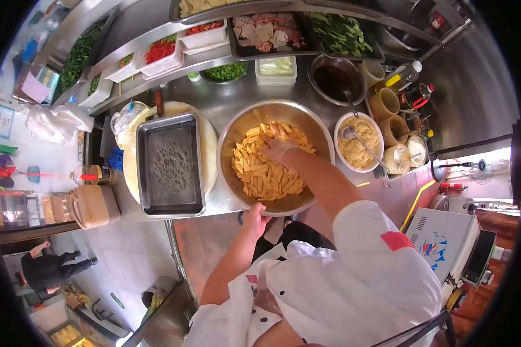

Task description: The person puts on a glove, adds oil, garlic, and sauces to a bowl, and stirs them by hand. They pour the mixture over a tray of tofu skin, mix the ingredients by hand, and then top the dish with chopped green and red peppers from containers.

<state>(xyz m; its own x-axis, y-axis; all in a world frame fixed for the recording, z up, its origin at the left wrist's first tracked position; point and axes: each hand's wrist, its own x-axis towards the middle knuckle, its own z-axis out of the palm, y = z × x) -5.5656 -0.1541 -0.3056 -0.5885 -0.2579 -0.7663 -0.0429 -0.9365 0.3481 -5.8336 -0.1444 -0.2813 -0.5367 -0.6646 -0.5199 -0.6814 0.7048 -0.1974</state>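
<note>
A large metal mixing bowl [230,124] stands at the front edge of the steel counter, partly filled with pale yellow-orange food strips [266,179]. My left hand [254,220] grips the bowl's near rim, with the thumb over the edge. Inside the bowl, my right hand [281,151] reaches down into the strips and seems to wear a thin clear glove. Its fingertips are hidden among the food, so their closure does not show. Left of the bowl, a dark rectangular tray [171,165] with a wet-looking bottom rests on a round cutting board [209,139].
At right are a white bowl [359,168] of crumbly paste with a ladle [364,141], a bowl of dark sauce [333,75], and several jars and bottles. Shelves [214,58] hold ingredient trays. A person [52,269] is at lower left.
</note>
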